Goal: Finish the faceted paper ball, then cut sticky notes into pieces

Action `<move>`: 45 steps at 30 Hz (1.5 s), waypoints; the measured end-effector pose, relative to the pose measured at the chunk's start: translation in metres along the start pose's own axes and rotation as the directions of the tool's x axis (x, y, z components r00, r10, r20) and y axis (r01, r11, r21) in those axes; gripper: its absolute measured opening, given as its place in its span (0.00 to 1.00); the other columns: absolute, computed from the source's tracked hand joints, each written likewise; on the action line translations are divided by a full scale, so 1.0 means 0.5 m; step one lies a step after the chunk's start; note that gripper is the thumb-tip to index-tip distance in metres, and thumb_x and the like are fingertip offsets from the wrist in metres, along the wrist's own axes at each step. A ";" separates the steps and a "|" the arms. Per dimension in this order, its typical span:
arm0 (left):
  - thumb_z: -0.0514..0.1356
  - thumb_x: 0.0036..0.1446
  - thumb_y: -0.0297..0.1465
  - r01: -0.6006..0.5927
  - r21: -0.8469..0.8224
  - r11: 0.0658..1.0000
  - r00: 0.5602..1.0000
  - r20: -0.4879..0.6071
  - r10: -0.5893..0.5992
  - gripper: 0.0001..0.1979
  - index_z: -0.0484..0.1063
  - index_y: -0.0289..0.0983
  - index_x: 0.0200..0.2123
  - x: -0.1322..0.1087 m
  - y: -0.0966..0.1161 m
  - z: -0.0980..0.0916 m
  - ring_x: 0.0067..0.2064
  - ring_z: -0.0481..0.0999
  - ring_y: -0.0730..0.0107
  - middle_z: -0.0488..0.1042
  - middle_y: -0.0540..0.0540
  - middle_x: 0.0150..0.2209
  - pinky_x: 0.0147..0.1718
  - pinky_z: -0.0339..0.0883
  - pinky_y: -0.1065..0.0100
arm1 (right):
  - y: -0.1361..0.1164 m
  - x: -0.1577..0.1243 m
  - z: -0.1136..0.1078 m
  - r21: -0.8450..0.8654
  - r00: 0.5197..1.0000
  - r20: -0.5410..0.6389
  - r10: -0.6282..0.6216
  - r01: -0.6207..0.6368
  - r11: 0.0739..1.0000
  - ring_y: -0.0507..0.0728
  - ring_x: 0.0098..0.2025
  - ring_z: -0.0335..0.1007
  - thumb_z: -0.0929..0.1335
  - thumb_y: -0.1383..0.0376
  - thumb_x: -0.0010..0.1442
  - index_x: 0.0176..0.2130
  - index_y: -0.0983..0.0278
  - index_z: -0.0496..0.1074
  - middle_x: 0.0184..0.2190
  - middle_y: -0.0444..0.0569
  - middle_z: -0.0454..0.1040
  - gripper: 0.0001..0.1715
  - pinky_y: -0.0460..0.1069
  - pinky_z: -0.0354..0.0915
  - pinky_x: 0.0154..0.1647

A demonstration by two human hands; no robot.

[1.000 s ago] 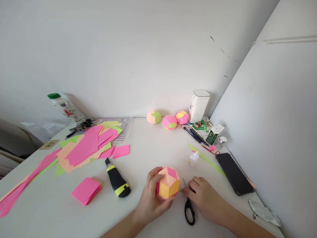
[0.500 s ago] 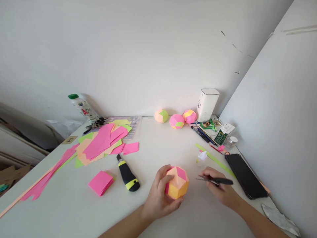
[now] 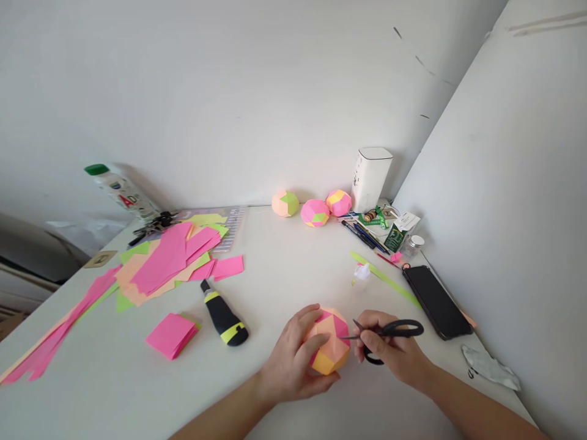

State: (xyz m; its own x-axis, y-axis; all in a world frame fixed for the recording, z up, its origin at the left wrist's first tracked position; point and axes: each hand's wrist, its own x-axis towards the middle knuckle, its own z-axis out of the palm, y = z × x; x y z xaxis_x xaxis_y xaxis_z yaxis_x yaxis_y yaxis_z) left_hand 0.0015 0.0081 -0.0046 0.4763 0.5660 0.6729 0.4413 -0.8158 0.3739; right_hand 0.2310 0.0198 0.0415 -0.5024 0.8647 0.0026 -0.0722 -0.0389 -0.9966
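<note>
A folded paper ball point(image 3: 331, 343) in orange, pink and yellow rests on the white table point(image 3: 284, 269) near the front. My left hand point(image 3: 293, 362) wraps round its left side and steadies it. My right hand point(image 3: 394, 354) grips black scissors point(image 3: 387, 331) by the handles. The blades point left, and their tips touch the ball's right face.
Three finished paper balls point(image 3: 314, 211) sit at the back beside a white box point(image 3: 370, 177). A black-and-yellow utility knife point(image 3: 224, 316), a pink note pad point(image 3: 170, 333), loose coloured sheets point(image 3: 169, 260), a small glue bottle point(image 3: 362, 273), pens point(image 3: 364, 235) and a phone point(image 3: 435, 300) lie about.
My right hand picked the scissors up from the table, lifted them, and brought the blade tips leftward against the ball. My left hand kept hold of the ball.
</note>
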 end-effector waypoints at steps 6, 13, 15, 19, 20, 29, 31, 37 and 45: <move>0.63 0.55 0.41 0.001 -0.001 1.000 1.000 0.006 -0.001 0.30 0.55 0.39 0.56 0.000 0.004 0.001 0.59 0.63 0.40 0.62 0.31 0.55 0.49 0.66 0.42 | -0.016 0.005 0.006 -0.059 1.000 -0.009 0.014 -0.015 0.998 0.52 0.27 0.69 0.66 0.51 0.63 0.30 0.64 0.68 0.25 0.45 0.69 0.20 0.48 0.65 0.28; 0.64 0.54 0.41 -0.011 0.007 1.000 1.000 0.010 0.011 0.31 0.56 0.38 0.56 -0.001 0.003 0.001 0.60 0.62 0.40 0.61 0.30 0.55 0.50 0.66 0.42 | -0.017 0.004 0.006 -0.050 0.999 -0.011 0.042 -0.043 0.998 0.52 0.26 0.68 0.66 0.51 0.62 0.29 0.64 0.68 0.24 0.44 0.69 0.20 0.47 0.64 0.27; 0.64 0.53 0.41 -0.007 0.005 1.000 1.000 0.012 0.007 0.32 0.56 0.38 0.56 -0.001 0.003 0.002 0.59 0.63 0.40 0.62 0.30 0.55 0.50 0.66 0.42 | -0.017 0.004 0.006 -0.034 0.998 -0.004 0.057 -0.057 0.998 0.52 0.26 0.68 0.66 0.51 0.62 0.29 0.64 0.67 0.24 0.44 0.69 0.20 0.47 0.64 0.27; 0.64 0.54 0.40 -0.019 0.006 1.000 1.000 0.021 0.019 0.33 0.55 0.38 0.57 0.000 0.004 0.001 0.59 0.63 0.40 0.61 0.30 0.55 0.50 0.65 0.42 | -0.021 0.003 0.008 0.000 0.996 0.003 0.084 -0.084 0.996 0.51 0.26 0.68 0.66 0.51 0.62 0.30 0.64 0.66 0.23 0.44 0.70 0.20 0.48 0.65 0.28; 0.64 0.54 0.40 -0.026 0.006 1.000 0.999 0.024 0.026 0.33 0.55 0.38 0.58 0.000 0.004 0.000 0.59 0.63 0.39 0.61 0.29 0.55 0.50 0.65 0.41 | -0.022 0.003 0.008 0.002 0.996 0.004 0.086 -0.086 0.996 0.51 0.26 0.68 0.66 0.51 0.63 0.30 0.64 0.66 0.23 0.44 0.70 0.20 0.48 0.65 0.28; 0.65 0.53 0.40 -0.016 -0.004 1.000 0.997 0.074 0.016 0.34 0.52 0.40 0.57 -0.005 0.002 0.000 0.59 0.63 0.38 0.62 0.30 0.55 0.49 0.65 0.41 | -0.014 0.002 0.010 0.053 0.990 0.000 0.145 -0.144 0.988 0.52 0.25 0.69 0.67 0.49 0.61 0.31 0.63 0.66 0.22 0.43 0.71 0.20 0.49 0.66 0.29; 0.65 0.53 0.40 -0.021 -0.006 1.000 0.997 0.072 0.021 0.34 0.52 0.40 0.57 -0.006 0.002 0.000 0.59 0.63 0.38 0.62 0.30 0.55 0.49 0.65 0.41 | -0.010 0.002 0.010 0.068 0.988 -0.001 0.157 -0.157 0.985 0.52 0.25 0.69 0.67 0.49 0.61 0.32 0.63 0.65 0.22 0.43 0.72 0.20 0.49 0.66 0.29; 0.64 0.54 0.39 -0.035 -0.017 0.999 0.998 0.052 0.036 0.31 0.54 0.39 0.57 -0.005 0.003 0.000 0.60 0.62 0.40 0.62 0.31 0.56 0.50 0.66 0.41 | 0.004 0.004 0.009 0.141 0.983 0.001 0.185 -0.183 0.973 0.51 0.23 0.69 0.67 0.49 0.61 0.32 0.63 0.64 0.21 0.43 0.73 0.20 0.49 0.66 0.27; 0.62 0.56 0.39 -0.053 -0.009 0.999 0.996 0.076 0.054 0.37 0.50 0.34 0.63 -0.004 0.004 0.002 0.62 0.58 0.39 0.59 0.27 0.57 0.52 0.64 0.41 | 0.023 0.004 0.004 0.254 0.977 0.020 0.214 -0.212 0.944 0.50 0.23 0.69 0.68 0.51 0.61 0.32 0.64 0.66 0.21 0.42 0.72 0.19 0.47 0.64 0.27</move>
State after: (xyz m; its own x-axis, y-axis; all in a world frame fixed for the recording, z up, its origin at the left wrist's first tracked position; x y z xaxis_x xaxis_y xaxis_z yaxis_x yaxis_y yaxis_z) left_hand 0.0019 0.0053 -0.0059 0.5555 0.5286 0.6418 0.4084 -0.8458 0.3431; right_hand 0.2275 0.0200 0.0304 -0.5234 0.8260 -0.2094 -0.1806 -0.3476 -0.9201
